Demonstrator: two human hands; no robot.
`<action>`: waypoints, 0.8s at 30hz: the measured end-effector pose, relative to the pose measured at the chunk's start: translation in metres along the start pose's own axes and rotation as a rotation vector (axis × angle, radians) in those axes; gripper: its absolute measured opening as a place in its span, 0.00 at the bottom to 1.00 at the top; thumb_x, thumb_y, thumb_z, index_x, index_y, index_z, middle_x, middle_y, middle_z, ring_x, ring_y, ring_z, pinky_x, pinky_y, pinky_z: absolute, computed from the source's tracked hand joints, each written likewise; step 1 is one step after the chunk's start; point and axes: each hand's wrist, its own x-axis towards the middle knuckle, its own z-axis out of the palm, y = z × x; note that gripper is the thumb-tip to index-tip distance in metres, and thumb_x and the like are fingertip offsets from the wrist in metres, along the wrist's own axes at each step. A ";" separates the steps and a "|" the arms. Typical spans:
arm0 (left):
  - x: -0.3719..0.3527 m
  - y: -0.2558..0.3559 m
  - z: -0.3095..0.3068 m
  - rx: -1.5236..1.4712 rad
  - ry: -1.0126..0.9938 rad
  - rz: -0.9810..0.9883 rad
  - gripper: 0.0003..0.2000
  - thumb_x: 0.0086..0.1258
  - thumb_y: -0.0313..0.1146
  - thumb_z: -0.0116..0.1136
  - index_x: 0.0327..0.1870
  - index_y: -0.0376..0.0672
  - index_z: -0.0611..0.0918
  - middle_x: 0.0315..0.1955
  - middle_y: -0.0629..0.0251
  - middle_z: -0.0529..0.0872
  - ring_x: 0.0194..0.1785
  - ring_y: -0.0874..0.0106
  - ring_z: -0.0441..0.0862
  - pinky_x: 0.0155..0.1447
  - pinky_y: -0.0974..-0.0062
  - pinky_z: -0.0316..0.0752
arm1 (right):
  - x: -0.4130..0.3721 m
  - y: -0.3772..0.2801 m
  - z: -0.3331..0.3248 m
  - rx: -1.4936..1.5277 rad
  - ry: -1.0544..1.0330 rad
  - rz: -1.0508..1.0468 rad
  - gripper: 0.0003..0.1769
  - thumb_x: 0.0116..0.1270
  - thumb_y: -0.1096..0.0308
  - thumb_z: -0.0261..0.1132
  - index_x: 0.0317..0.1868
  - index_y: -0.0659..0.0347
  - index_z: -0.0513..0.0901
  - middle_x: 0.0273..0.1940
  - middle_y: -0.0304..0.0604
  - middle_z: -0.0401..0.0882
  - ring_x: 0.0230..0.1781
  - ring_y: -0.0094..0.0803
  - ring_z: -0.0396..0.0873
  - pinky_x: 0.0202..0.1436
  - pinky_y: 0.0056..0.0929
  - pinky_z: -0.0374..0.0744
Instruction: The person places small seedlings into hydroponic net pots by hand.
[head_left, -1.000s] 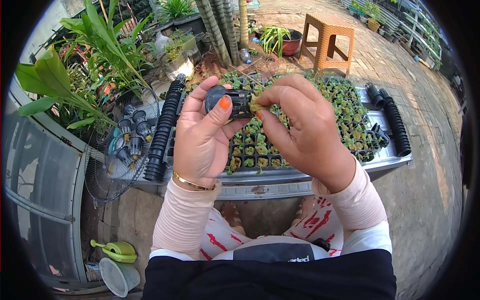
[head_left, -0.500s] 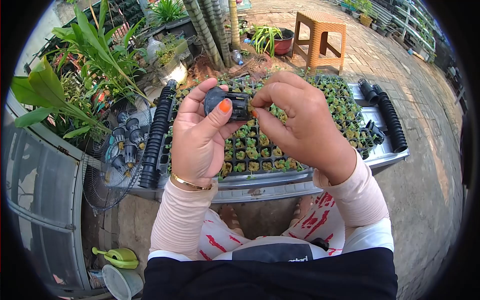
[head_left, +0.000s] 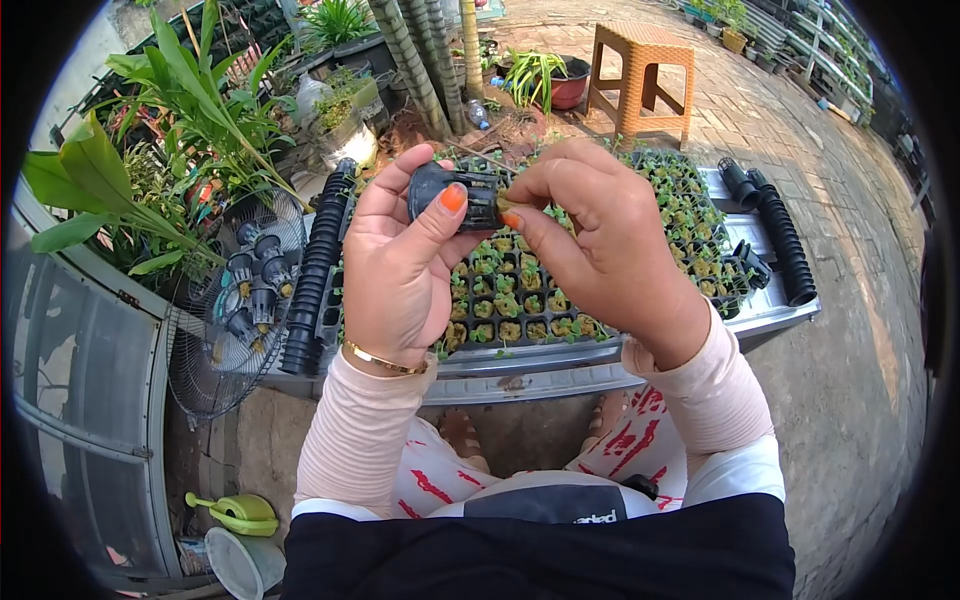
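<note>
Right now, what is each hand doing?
Left hand: closed around a small black pot.
Right hand: pinching a yellowish plug at the pot's mouth.

This is an outdoor garden yard used as a small plant nursery. A seedling tray [head_left: 510, 320] full of sprouts sits on a metal surface [head_left: 560, 375], with stacked black net pots [head_left: 310, 280] along its left edge. Brick paving [head_left: 770, 110], palm trunks [head_left: 410, 60], potted plants [head_left: 567, 88] and a green watering can [head_left: 235, 512] surround it.
</note>
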 end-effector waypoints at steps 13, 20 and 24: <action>0.004 0.013 0.001 -0.001 0.008 -0.090 0.17 0.66 0.26 0.57 0.54 0.36 0.69 0.41 0.63 0.79 0.43 0.71 0.81 0.44 0.72 0.82 | -0.001 -0.001 -0.012 -0.051 0.008 -0.124 0.12 0.49 0.77 0.68 0.36 0.66 0.79 0.33 0.48 0.75 0.32 0.43 0.76 0.34 0.34 0.76; 0.008 0.014 0.008 0.025 -0.014 -0.152 0.16 0.66 0.29 0.58 0.52 0.37 0.71 0.41 0.62 0.80 0.41 0.72 0.82 0.41 0.73 0.82 | 0.001 0.006 -0.016 -0.254 -0.056 -0.331 0.16 0.48 0.76 0.67 0.41 0.65 0.78 0.38 0.47 0.75 0.34 0.43 0.77 0.37 0.34 0.76; 0.008 0.015 0.008 0.029 -0.017 -0.152 0.16 0.66 0.29 0.58 0.52 0.36 0.71 0.40 0.62 0.80 0.40 0.73 0.82 0.41 0.74 0.82 | 0.002 0.005 -0.016 -0.256 -0.037 -0.311 0.14 0.48 0.77 0.67 0.38 0.65 0.79 0.36 0.47 0.75 0.32 0.41 0.77 0.35 0.32 0.76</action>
